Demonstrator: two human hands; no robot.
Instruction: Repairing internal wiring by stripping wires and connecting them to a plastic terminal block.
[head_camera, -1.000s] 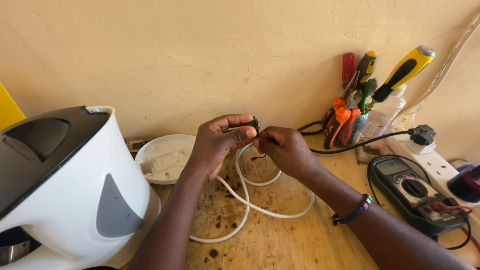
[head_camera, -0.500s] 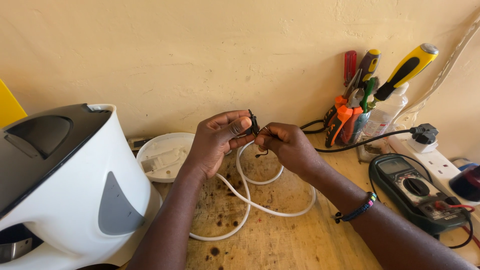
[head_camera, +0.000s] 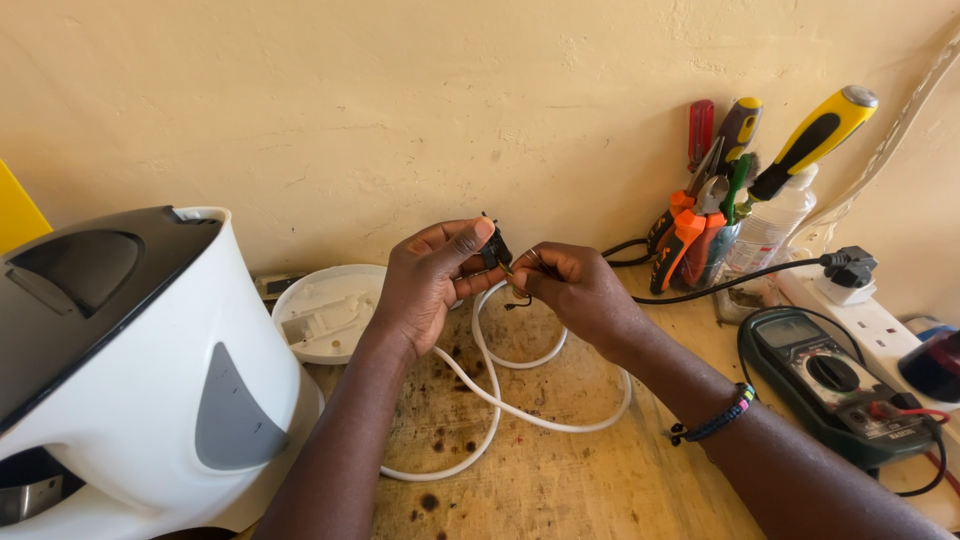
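White flex, smooth and round, loops across the worn, stained wooden bench (head_camera: 560, 490), its cable (head_camera: 495, 400) rising to the two hands at the middle, just short of the rough cream plaster wall (head_camera: 400, 110). Left hand (head_camera: 425, 285) pinches a small black part (head_camera: 496, 250) between thumb and forefinger, other fingers curled. Right hand (head_camera: 575, 290) is closed, fingertips gripping thin wire ends beside that part; a beaded band circles its wrist. At near left stands a glossy white plastic kettle (head_camera: 130, 380) with a grey lid; behind it lies a round white base (head_camera: 325, 310). Far right, screwdrivers and pliers (head_camera: 720, 200) stand bunched, with a dark green multimeter (head_camera: 835, 380) nearer.
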